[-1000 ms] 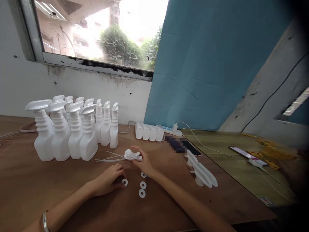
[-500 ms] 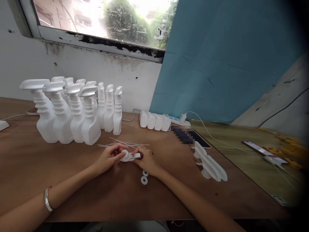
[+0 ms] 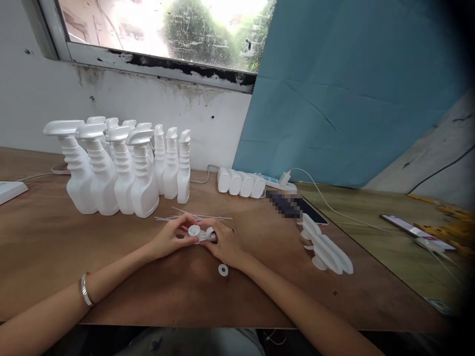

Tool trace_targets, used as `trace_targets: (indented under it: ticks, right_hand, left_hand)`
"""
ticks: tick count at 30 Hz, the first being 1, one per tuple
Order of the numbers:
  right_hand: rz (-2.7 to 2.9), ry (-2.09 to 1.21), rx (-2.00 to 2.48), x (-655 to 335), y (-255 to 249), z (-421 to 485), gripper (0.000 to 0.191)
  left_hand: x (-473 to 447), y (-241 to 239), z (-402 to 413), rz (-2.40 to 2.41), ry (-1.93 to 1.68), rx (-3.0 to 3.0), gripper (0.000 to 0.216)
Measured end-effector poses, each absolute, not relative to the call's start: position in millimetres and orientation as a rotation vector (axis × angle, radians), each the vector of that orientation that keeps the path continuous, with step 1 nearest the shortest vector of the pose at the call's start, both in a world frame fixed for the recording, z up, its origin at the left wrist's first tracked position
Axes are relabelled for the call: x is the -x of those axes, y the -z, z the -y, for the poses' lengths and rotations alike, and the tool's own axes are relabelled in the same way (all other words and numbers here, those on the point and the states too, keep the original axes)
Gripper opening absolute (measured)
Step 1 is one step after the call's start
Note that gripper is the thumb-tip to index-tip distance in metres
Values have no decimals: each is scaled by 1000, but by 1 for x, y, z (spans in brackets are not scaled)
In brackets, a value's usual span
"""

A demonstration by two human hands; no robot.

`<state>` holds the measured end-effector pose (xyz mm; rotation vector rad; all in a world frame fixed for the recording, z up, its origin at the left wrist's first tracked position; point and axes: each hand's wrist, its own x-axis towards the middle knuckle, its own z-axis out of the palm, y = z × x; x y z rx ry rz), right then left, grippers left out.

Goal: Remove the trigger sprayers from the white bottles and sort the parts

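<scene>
My left hand [image 3: 167, 241] pinches the round collar of a white plastic sprayer part [image 3: 194, 231], thumb in front and fingers behind. My right hand [image 3: 227, 243] has its fingers closed around the other end of the same part. The collar's open side faces up towards me; its inside is too small to make out. Beside my right wrist, a flat white ring washer [image 3: 220, 270] lies on the table. Several thin white tubes [image 3: 215, 217] lie crossed just beyond my hands.
Several white spray bottles [image 3: 146, 193] stand at the back left. White bottle-shaped pieces [image 3: 235, 183] lie beside a power strip [image 3: 272, 183]. White curved sprayer covers [image 3: 328, 251] lie to the right near a dark phone [image 3: 313, 212]. A charging phone [image 3: 415, 232] rests on the neighbouring surface.
The sprayer part has turned so its collar opens more upward, and my left hand's fingers have shifted around it. Two ring washers showed by my right wrist earlier; one shows now.
</scene>
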<state>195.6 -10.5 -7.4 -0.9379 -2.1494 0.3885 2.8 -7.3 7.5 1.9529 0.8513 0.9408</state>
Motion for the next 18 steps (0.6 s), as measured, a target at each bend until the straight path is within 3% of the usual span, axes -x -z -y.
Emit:
trace_targets:
  ticks: [3, 10, 18]
  right_hand:
    - [2242, -232, 899, -197, 8, 11, 25]
    - [2345, 187, 700, -198, 3, 13, 21]
    - [2373, 152, 624, -200, 2, 12, 16]
  left_hand:
    - [-1, -9, 9, -834, -888, -2052, 29]
    - [1, -10, 9, -909, -866, -2245, 29]
    - [3, -7, 9, -763, -828, -2130, 29]
